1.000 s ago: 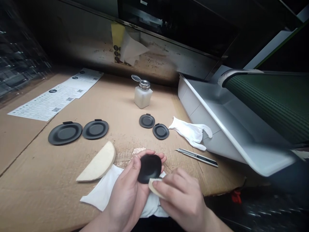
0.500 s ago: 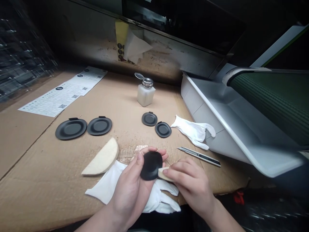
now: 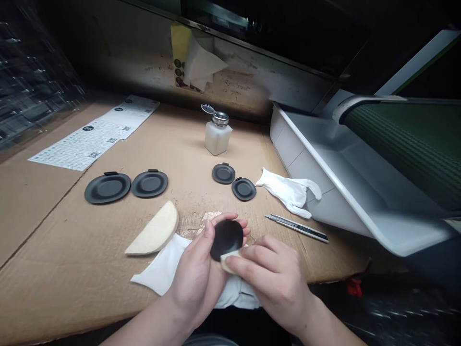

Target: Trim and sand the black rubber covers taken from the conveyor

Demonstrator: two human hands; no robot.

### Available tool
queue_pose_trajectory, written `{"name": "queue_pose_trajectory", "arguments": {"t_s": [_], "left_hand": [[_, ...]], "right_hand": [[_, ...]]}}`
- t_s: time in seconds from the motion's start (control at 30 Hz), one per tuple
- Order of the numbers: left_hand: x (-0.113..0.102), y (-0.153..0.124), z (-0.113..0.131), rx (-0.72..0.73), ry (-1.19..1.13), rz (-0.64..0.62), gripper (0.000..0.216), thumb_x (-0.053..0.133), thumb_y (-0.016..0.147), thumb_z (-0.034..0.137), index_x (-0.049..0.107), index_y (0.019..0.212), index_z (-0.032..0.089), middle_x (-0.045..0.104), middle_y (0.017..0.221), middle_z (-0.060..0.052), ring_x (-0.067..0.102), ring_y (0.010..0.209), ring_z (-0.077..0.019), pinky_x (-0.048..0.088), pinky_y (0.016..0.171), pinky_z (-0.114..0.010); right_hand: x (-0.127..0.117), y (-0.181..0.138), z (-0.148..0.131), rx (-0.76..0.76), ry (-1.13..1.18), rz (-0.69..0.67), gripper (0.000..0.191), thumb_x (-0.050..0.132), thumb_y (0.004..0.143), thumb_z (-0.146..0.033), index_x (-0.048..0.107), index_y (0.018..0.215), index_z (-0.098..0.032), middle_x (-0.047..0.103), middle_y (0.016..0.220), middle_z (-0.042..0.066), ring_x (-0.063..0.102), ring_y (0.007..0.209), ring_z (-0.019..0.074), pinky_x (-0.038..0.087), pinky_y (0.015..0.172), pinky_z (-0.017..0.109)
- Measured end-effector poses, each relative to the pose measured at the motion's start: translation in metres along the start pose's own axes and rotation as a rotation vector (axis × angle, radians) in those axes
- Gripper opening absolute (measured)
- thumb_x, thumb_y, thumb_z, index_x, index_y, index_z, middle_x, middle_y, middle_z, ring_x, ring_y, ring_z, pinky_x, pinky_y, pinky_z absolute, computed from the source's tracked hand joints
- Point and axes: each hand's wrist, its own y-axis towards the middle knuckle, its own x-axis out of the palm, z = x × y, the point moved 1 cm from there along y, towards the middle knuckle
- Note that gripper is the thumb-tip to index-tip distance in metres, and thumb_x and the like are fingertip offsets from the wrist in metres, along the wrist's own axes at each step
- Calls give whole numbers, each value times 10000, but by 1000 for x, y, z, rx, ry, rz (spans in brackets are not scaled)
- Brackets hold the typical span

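My left hand (image 3: 201,269) cradles a small rounded black part (image 3: 226,236), its smooth dark face turned up. In my right hand (image 3: 275,276) a small cream felt pad (image 3: 230,262) is pinched, touching the lower edge of the black part. Below both hands a white glove (image 3: 162,269) lies on the cardboard, partly covered by them. A larger half-round piece of cream felt (image 3: 154,231) rests left of my left hand. Farther back lie two larger black lid-like parts (image 3: 108,188) on the left and two smaller ones (image 3: 244,189) near the middle.
A square bottle (image 3: 218,137) with its metal cap flipped up stands at the back. To the right are another white glove (image 3: 288,191), a utility knife (image 3: 297,228) and a big grey bin (image 3: 360,192). Printed label sheets (image 3: 82,144) lie at the back left of the cardboard (image 3: 54,269).
The felt pad in my right hand has moved left and slightly down, from the right edge of the black part to its lower edge. The view has shifted a little.
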Motion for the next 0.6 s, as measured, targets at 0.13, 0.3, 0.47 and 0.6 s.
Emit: {"name": "queue_pose_trajectory", "arguments": {"t_s": [0.13,0.3,0.47,0.6], "left_hand": [[1,1,0,12,-36,-35,452,352,874,482,641,944,141,646,980,-94,532,1063,-251,331,1004,-401],[2,1,0,9,-52,-59,452,326,892,459,645,938,142,638,1003,-78,505,1102,-244,330,1010,-383],[2,-1,1,-21,-30,-1,473,371,856,513,632,956,130,649,974,-103,552,1025,-248,361,978,-394],[1,0,0,-3,8,33,447,388,860,484,619,992,125,651,986,-121,562,1015,-249,378,959,-407]], "right_hand": [[15,22,-6,42,11,75,231,507,835,-153,625,1014,-238,628,741,4,474,685,137,415,637,280],[21,32,-7,191,-1,197,218,517,827,-127,621,1012,-174,633,791,31,479,663,126,410,616,266],[10,10,-16,93,71,70,215,508,832,-125,631,992,-198,615,722,19,485,666,129,418,620,260],[-12,-3,2,144,19,-5,183,523,839,-152,644,959,-218,621,726,12,506,665,123,414,585,237]]}}
